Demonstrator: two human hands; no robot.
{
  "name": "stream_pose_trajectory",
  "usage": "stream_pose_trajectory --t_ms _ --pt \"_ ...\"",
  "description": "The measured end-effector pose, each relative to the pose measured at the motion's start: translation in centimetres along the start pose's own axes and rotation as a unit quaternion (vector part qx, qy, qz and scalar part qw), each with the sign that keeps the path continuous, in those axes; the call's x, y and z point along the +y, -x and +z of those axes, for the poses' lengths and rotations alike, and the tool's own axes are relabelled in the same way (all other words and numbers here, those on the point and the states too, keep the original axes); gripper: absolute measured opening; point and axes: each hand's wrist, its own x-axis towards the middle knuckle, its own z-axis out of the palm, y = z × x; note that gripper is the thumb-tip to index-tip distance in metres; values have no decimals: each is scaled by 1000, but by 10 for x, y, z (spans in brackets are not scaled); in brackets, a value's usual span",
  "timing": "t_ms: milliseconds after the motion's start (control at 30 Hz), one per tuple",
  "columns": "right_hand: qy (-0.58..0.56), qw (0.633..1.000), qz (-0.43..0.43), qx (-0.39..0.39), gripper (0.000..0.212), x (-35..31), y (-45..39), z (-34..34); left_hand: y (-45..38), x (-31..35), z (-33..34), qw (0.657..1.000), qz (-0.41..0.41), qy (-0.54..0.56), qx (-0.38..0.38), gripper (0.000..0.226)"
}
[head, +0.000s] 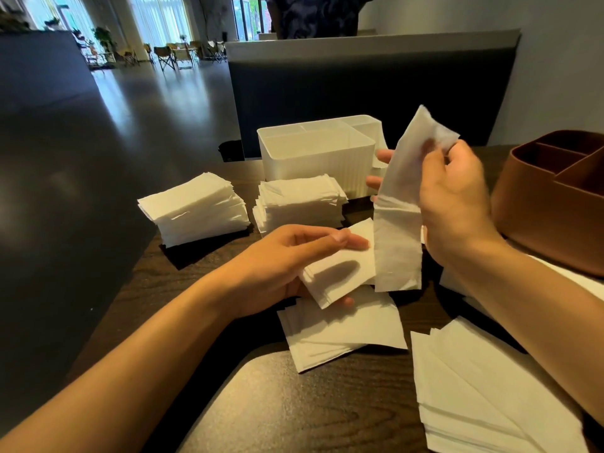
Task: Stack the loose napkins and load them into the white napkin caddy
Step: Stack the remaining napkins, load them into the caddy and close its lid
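While my left hand [281,256] grips a small stack of folded napkins [340,276] between thumb on top and fingers beneath, my right hand [457,204] pinches one unfolded napkin [397,223] near its upper end, letting it hang just right of my left fingertips. Beyond my fingers the white napkin caddy [317,155] stands upright on the dark wood table [327,403], with two squared napkin stacks [196,207] left of it. Loose napkins [340,328] lie below my left hand; a brown caddy [552,204] sits right of my right hand.
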Motion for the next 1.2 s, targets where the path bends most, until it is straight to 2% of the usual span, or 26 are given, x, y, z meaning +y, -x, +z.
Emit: stream_pose_trajectory --t_ms 100,233,467,600,700,733,800,867,933,967,1067,1200 --pt "-71 996 34 -45 36 3 3 5 -1 -3 4 1000 4 -23 -12 36" --pt "-57 995 23 -73 47 4 14 13 -1 -3 10 998 18 -57 6 45" --pt "-25 992 -13 -125 58 -8 22 14 -5 -7 15 994 32 -77 69 42" --pt "-3 986 -64 -152 42 -17 28 13 -7 -12 8 988 49 -111 94 35" --pt "-16 971 -122 -203 32 -28 29 5 -8 -10 5 993 35 -52 102 31" --pt "-24 967 -130 -219 34 -31 29 1 -8 -7 5 994 23 -26 103 29" --pt "-42 960 -121 -249 54 -32 25 -3 -8 -6 0 992 28 -23 121 28" --pt "-38 959 -106 -261 69 -27 21 -5 -9 -7 -8 982 53 -98 153 28" --pt "-14 959 -117 -258 68 -22 16 -7 -9 -7 -12 964 72 -196 165 31" --pt "8 957 -134 -256 60 -21 14 -8 -9 -7 -12 957 77 -229 164 31" --pt "141 926 -200 -288 34 -17 11 -6 -6 -5 -9 952 87 -258 143 29" --pt "238 885 -208 -342 32 -9 12 -4 -3 -2 -5 944 110 -288 115 29"
